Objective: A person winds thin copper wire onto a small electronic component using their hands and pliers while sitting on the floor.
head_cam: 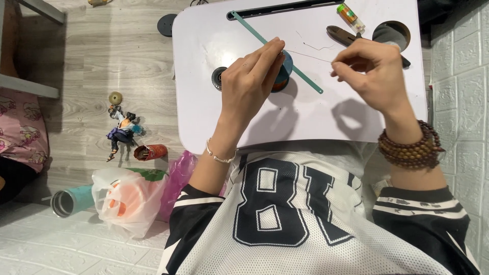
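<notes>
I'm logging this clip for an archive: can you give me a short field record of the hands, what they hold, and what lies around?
left hand: fingers on a blue spool
right hand: pinches a thin wire running from the spool
table: white lap table
on table: teal strip, pliers, small tube
floor: figurine, plastic bag, metal flask

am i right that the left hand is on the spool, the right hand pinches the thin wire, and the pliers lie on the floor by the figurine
Not quite. The left hand is on the spool and the right hand pinches the thin wire, but the pliers lie on the white table, beyond the right hand, not on the floor by the figurine. The head view shows it.
</notes>
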